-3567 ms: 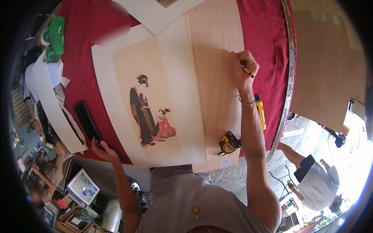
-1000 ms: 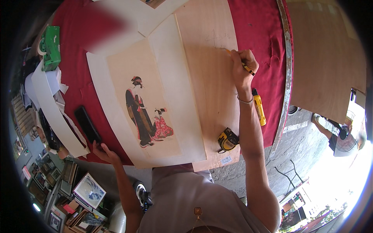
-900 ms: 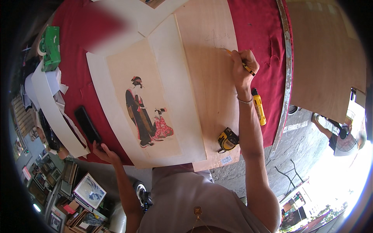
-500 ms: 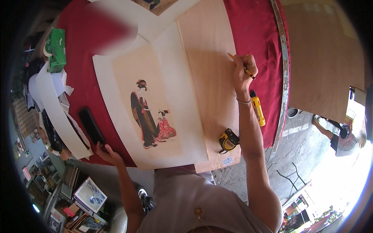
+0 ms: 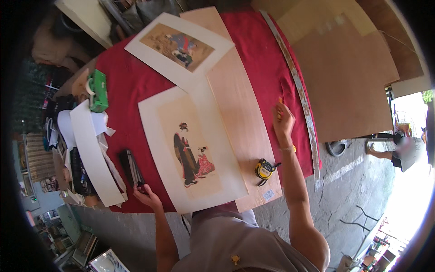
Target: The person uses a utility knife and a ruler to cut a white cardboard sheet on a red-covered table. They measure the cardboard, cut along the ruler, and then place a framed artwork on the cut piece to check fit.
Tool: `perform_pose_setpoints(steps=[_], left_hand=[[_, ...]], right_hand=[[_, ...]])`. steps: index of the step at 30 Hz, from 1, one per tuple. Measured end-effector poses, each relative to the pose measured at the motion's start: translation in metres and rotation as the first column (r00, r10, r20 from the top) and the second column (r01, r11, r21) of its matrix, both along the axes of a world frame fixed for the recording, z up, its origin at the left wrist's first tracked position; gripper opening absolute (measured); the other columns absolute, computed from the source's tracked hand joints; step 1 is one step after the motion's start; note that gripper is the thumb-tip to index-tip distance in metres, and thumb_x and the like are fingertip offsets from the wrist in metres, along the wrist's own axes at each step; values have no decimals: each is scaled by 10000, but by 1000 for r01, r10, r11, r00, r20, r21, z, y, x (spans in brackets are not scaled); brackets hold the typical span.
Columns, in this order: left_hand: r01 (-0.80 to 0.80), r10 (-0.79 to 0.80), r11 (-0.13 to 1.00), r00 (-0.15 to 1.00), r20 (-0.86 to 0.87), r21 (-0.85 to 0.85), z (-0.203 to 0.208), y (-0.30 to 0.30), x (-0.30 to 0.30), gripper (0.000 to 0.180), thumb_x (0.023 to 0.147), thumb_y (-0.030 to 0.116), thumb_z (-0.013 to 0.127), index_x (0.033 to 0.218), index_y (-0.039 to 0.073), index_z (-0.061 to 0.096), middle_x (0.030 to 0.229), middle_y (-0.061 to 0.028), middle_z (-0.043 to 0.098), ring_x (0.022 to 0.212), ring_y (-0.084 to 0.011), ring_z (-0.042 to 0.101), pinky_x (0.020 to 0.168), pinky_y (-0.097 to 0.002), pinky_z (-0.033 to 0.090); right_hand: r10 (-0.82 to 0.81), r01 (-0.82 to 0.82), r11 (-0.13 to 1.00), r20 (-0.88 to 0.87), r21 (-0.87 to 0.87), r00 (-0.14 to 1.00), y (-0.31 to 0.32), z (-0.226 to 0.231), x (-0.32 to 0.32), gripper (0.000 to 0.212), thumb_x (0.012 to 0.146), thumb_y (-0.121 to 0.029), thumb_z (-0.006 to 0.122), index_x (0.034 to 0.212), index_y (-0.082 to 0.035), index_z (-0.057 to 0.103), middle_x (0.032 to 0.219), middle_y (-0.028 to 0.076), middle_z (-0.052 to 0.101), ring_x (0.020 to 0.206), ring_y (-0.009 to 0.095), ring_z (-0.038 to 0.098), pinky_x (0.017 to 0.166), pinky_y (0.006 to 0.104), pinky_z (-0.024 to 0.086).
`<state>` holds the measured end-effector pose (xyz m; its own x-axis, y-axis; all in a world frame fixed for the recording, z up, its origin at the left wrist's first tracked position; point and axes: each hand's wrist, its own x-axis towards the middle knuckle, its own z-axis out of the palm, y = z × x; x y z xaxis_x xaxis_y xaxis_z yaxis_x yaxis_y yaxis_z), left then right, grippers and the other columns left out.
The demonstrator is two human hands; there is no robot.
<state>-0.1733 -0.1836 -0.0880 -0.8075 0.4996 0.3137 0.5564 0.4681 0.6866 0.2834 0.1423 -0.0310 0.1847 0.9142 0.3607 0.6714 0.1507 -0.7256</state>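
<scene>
My left hand (image 5: pixel 147 197) grips the near end of a long black stapler (image 5: pixel 131 167), whose side with a pale strip shows, at the left of the red cloth. Slightly blurred, my right hand (image 5: pixel 284 121) is closed around a yellow pencil (image 5: pixel 280 100) above the cloth, right of a plywood board (image 5: pixel 247 122). A yellow tool (image 5: pixel 294 148) is mostly hidden by my right wrist. On the board, nearer me, lies a black and yellow tape measure (image 5: pixel 264 169). A print of two robed figures on a pale sheet (image 5: pixel 158 131) lies between my hands, overlapping the board.
Another matted print (image 5: pixel 149 34) lies at the far side of the red cloth (image 5: pixel 129 90). A green tape dispenser (image 5: pixel 98 92) and white strips (image 5: pixel 93 154) stand at left. A long metal straightedge (image 5: pixel 294 77) runs along the right edge. Beyond is a brown panel (image 5: pixel 344 86); a person (image 5: pixel 410 152) is farther right.
My left hand has closed on the stapler and tilted it up. My right hand, with the pencil, has shifted off the board toward me. The view has turned, showing more of the far print.
</scene>
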Motion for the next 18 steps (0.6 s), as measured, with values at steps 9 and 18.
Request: perform_pose_setpoints(steps=[9, 18], left_hand=[[-3, 3, 999, 1000, 3, 51, 10, 3, 0, 627, 869, 436, 651, 1263, -16, 470, 1035, -176, 498, 947, -309, 507, 845, -443, 418], [-31, 29, 987, 999, 14, 158, 5, -6, -6, 656, 851, 446, 674, 1289, 5, 466, 1026, -159, 504, 925, -285, 513, 815, -412, 434]], right_hand=[[227, -98, 967, 623, -235, 749, -72, -23, 131, 559, 780, 31, 545, 1325, -94, 519, 1230, 180, 595, 1190, 346, 524, 988, 434, 439], [384, -384, 920, -16, -81, 923, -171, 220, -2, 461, 761, 51, 584, 1218, -15, 597, 1253, 145, 585, 1096, 221, 562, 886, 315, 453]])
